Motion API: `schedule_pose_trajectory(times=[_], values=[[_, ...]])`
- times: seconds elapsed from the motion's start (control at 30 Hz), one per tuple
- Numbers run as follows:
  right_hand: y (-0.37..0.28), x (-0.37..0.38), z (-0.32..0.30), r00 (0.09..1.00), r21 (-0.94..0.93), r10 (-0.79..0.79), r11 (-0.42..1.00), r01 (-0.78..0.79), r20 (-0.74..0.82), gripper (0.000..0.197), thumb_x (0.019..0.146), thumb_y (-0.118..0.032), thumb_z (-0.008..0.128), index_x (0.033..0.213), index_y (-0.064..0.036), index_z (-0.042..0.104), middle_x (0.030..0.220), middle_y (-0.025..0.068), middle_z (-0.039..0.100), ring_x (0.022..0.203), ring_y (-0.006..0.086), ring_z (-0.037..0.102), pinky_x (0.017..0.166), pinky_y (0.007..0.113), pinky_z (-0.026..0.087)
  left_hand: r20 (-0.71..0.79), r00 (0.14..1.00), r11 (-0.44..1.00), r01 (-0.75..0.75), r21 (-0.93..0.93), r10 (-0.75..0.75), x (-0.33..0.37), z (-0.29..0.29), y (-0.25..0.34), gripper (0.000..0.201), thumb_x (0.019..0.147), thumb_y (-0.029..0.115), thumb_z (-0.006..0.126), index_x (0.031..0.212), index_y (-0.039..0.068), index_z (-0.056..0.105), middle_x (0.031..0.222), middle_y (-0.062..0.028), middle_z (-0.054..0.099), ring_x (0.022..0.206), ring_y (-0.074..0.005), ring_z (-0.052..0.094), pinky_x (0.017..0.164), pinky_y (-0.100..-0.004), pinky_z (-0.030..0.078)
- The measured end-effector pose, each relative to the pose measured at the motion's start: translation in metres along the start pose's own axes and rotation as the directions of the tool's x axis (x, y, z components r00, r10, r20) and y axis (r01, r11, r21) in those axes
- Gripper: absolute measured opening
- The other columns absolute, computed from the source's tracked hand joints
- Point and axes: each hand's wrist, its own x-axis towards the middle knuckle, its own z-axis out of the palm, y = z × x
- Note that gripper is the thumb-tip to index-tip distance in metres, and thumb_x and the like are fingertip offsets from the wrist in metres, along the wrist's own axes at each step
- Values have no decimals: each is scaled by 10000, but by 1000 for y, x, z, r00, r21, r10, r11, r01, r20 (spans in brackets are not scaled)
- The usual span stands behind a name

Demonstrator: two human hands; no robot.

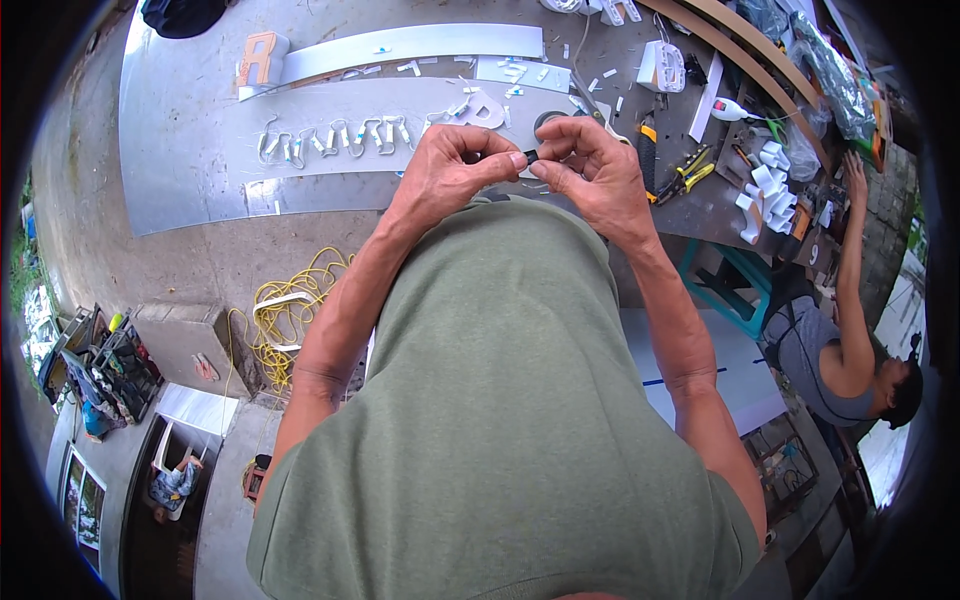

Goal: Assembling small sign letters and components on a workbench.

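Note:
My left hand (455, 170) and my right hand (597, 172) meet over the near edge of the work table, both closed in a pinch. Between their thumbs and forefingers is a small black piece (531, 158), too small to name surely. Just beyond my right hand lies a dark round roll (548, 120), partly covered by its fingers. Past my left hand, a wired string of small white light modules (340, 138) zigzags over a pale flat strip (290, 105). A white letter-shaped piece (481, 108) sits at the string's right end.
Right of my hands lie a yellow-black utility knife (647, 160), yellow-handled pliers (685, 177) and white curved pieces (768, 190). A box-like letter (262, 62) stands at the far left. Yellow cord (300, 300) coils on the floor. Another person (835, 345) reaches toward the table at right.

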Motion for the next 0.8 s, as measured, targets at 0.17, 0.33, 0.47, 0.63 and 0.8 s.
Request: schedule_pose_trajectory(times=[0.17, 0.33, 0.47, 0.63, 0.8], values=[[-1, -4, 10, 995, -37, -11, 999, 7, -97, 266, 843, -5, 760, 1085, -22, 651, 887, 64, 714, 790, 113, 684, 666, 262, 556, -59, 998, 999, 34, 5, -33, -3, 4, 1, 219, 892, 188, 747, 938, -26, 759, 795, -63, 720, 765, -103, 645, 745, -268, 511], [-1, -1, 11, 927, -356, -374, 870, 340, -27, 198, 811, 25, 761, 986, -47, 702, 831, 64, 681, 722, 181, 647, 621, 309, 524, -61, 996, 995, 55, -81, -61, -3, 2, -4, 203, 893, 181, 742, 944, -15, 758, 802, -57, 714, 759, -101, 632, 735, -266, 503], [3, 2, 11, 855, -409, -518, 779, 475, 5, 194, 802, 26, 766, 975, -49, 720, 822, 64, 667, 727, 193, 635, 613, 319, 511, -60, 997, 997, 42, -66, -46, -3, 1, -1, 206, 900, 186, 737, 950, -12, 757, 803, -53, 711, 761, -101, 629, 735, -262, 500], [7, 3, 7, 844, -446, -536, 755, 481, 3, 177, 794, 30, 764, 954, -34, 724, 833, 64, 662, 725, 190, 622, 616, 322, 505, -33, 997, 997, 67, 34, -66, -6, -1, 4, 266, 893, 200, 773, 1010, -37, 749, 869, -80, 739, 770, -114, 645, 725, -272, 526], [9, 2, 5, 846, -471, -532, 736, 486, 41, 191, 768, 41, 764, 943, -22, 724, 828, 61, 657, 725, 191, 610, 637, 324, 502, -120, 992, 956, -1, 294, 38, -8, 6, 8, 285, 872, 206, 794, 1035, -25, 761, 941, -115, 766, 747, -109, 648, 692, -279, 534]])
